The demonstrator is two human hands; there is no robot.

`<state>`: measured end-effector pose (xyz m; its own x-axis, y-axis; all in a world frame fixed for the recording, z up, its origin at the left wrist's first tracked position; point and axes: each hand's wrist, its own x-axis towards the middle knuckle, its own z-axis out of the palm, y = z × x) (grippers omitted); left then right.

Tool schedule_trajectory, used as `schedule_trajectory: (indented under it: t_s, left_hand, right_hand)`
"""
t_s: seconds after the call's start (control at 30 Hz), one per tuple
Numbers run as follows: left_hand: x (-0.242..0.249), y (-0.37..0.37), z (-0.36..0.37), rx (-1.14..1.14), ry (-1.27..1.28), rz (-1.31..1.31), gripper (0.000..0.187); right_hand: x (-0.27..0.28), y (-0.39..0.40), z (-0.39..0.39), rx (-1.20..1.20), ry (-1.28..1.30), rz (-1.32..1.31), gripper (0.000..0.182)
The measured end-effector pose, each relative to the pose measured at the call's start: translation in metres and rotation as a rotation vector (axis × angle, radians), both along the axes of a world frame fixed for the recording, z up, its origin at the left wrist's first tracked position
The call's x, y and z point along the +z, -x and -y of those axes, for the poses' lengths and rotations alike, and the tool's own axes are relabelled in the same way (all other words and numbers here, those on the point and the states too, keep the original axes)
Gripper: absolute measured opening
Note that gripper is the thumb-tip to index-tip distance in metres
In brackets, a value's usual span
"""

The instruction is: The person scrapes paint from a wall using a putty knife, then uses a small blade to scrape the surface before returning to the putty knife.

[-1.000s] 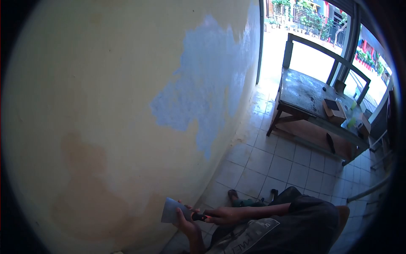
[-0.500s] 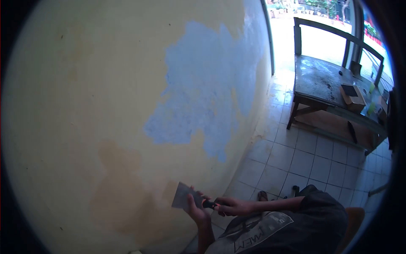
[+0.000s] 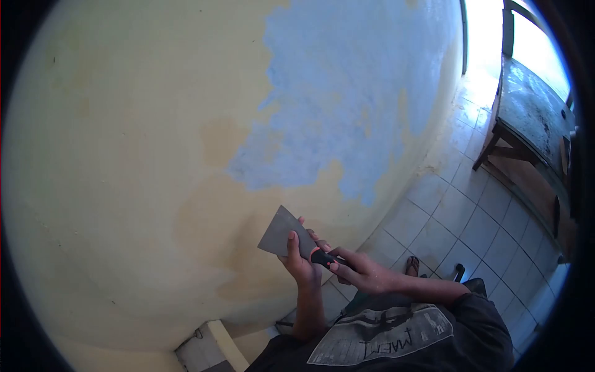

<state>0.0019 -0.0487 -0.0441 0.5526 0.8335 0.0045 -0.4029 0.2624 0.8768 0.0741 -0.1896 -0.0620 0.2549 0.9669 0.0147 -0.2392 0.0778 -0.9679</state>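
Note:
A putty knife [image 3: 280, 233] with a wide grey metal blade and a black and orange handle is held in front of the wall. My left hand [image 3: 302, 265] grips the blade from below, thumb on its near face and fingers behind it. My right hand [image 3: 367, 273] is closed around the handle. The blade tilts up and to the left. Behind it rises a pale yellow wall [image 3: 142, 161] with a large blue patch [image 3: 347, 87] of uneven edge and damp-looking brownish areas [image 3: 204, 229] lower down.
A worn wooden bench [image 3: 536, 105] stands at the right near a bright doorway. White tiles [image 3: 462, 214] cover the floor, and a sandalled foot [image 3: 412, 266] shows there. A pale block-like ledge [image 3: 214, 347] is at the bottom left.
The view has shifted left and down, so the blue patch and bench sit farther right. Both hands keep hold of the putty knife, which now appears higher in view.

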Motion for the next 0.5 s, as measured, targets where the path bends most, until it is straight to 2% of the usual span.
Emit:
schedule_trajectory:
  t_s: [0.13, 0.33, 0.43, 0.5]
  left_hand:
    - [0.002, -0.003, -0.020, 0.055, -0.047, 0.008, 0.048]
    - [0.020, -0.003, -0.041, 0.005, -0.097, -0.019, 0.048]
    - [0.025, -0.005, -0.046, -0.044, -0.111, 0.025, 0.046]
    - [0.029, -0.005, -0.046, -0.085, -0.094, 0.053, 0.045]
  right_hand:
    - [-0.004, -0.004, -0.024, 0.010, -0.019, 0.078, 0.046]
    - [0.015, 0.001, -0.041, 0.051, 0.033, 0.037, 0.046]
    - [0.027, 0.001, -0.041, 0.037, -0.008, 0.099, 0.044]
    - [0.019, 0.000, -0.042, 0.153, -0.016, -0.096, 0.042]
